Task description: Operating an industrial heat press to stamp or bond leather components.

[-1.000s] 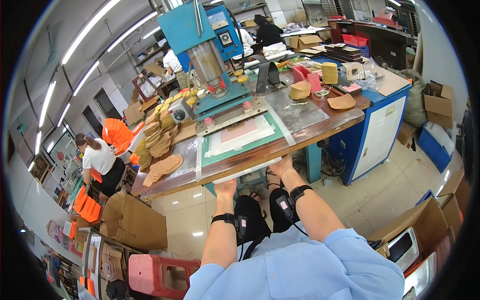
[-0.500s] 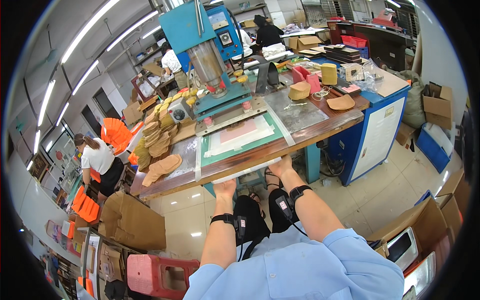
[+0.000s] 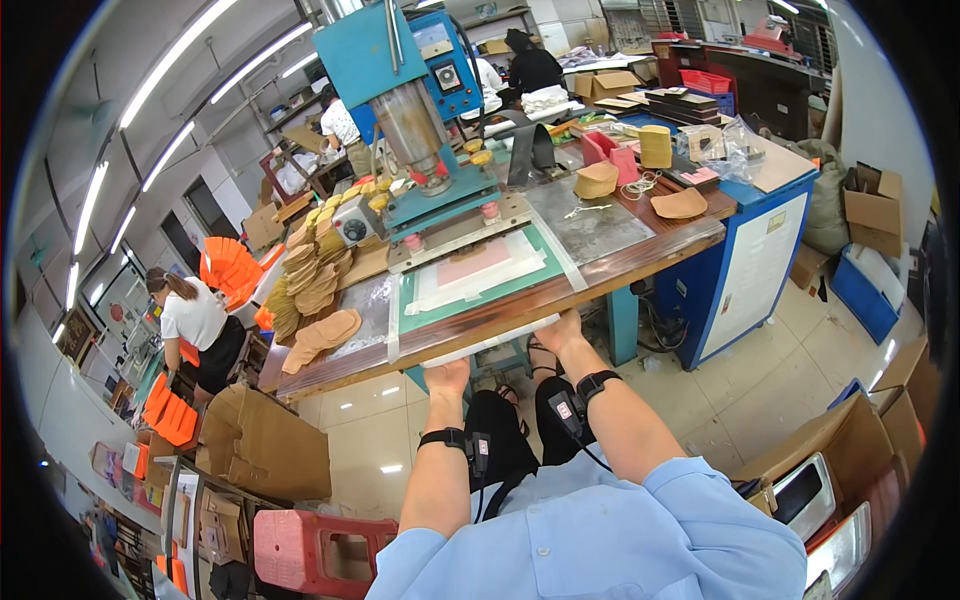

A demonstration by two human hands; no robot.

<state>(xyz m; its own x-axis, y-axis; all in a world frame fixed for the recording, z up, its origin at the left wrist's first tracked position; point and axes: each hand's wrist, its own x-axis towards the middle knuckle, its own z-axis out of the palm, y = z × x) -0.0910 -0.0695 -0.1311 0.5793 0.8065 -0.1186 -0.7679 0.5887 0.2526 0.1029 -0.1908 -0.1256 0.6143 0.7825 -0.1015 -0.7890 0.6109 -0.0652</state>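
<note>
My left hand (image 3: pixel 448 374) and my right hand (image 3: pixel 566 330) are closed around the ends of a pale bar (image 3: pixel 505 336) just below the front edge of the wooden table (image 3: pixel 640 254). Above them a green mat (image 3: pixel 426 312) carries white sheets and a pink piece (image 3: pixel 463 262), framed by pale strips. Behind it stands a teal press (image 3: pixel 440 203) with a metal cylinder. Stacks of tan cut pieces (image 3: pixel 310 275) and a flat loose pile (image 3: pixel 316 340) lie to the left.
A blue cabinet (image 3: pixel 740 275) stands right of the table. A red stool (image 3: pixel 287 550), a large cardboard piece (image 3: pixel 260 445) and boxes (image 3: pixel 878 215) surround me. A co-worker (image 3: pixel 190 325) works at the left beside orange pieces; other people (image 3: pixel 530 65) are farther back.
The view has shifted very slightly, so the scene sits a little farther left. My hands stay in the same place on the bar.
</note>
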